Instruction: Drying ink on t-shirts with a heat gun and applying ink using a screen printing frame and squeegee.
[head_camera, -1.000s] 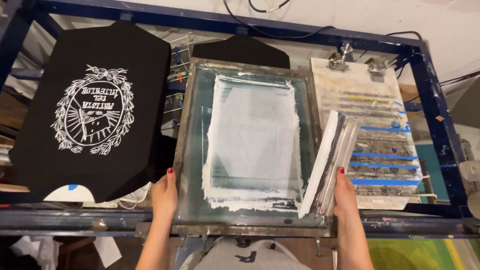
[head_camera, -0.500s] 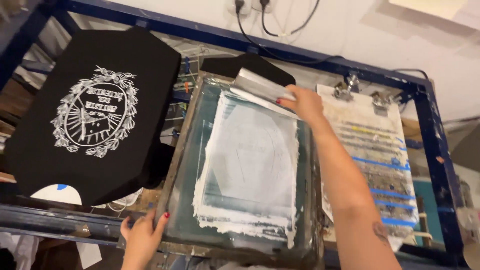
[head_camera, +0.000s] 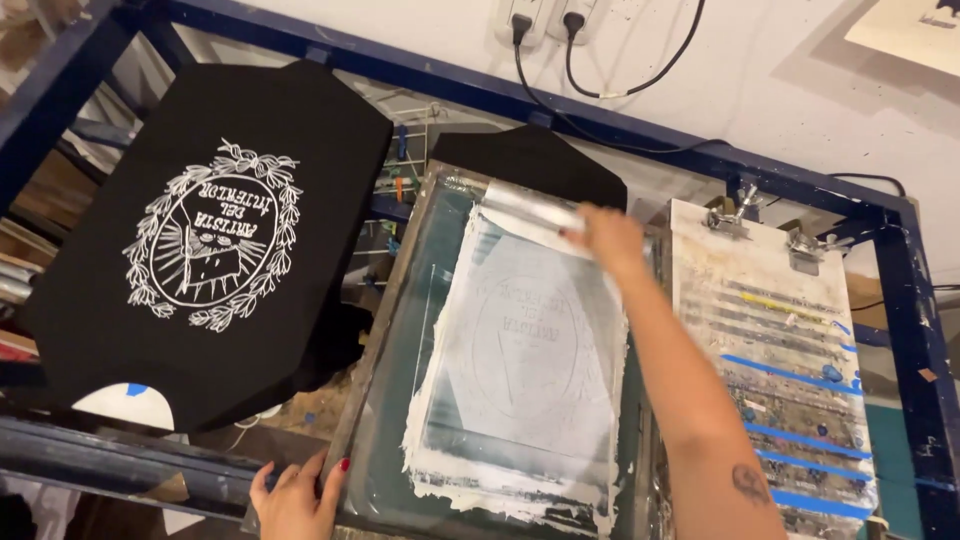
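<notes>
Squeegee (head_camera: 530, 213) in right hand (head_camera: 612, 238), screen's (head_camera: 400, 290) far end

Two hands: left hand (head_camera: 292, 497), right hand (head_camera: 610, 240). One squeegee (head_camera: 530, 208), one printing screen (head_camera: 400, 300), one printed black shirt (head_camera: 215, 235), two plugs (head_camera: 545, 22), two clamps (head_camera: 770, 228).

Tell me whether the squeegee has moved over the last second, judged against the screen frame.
Yes. The squeegee, held in the right hand, went from the frame's near right side to its far edge, close to the wall. The left hand holds the near edge.
</notes>
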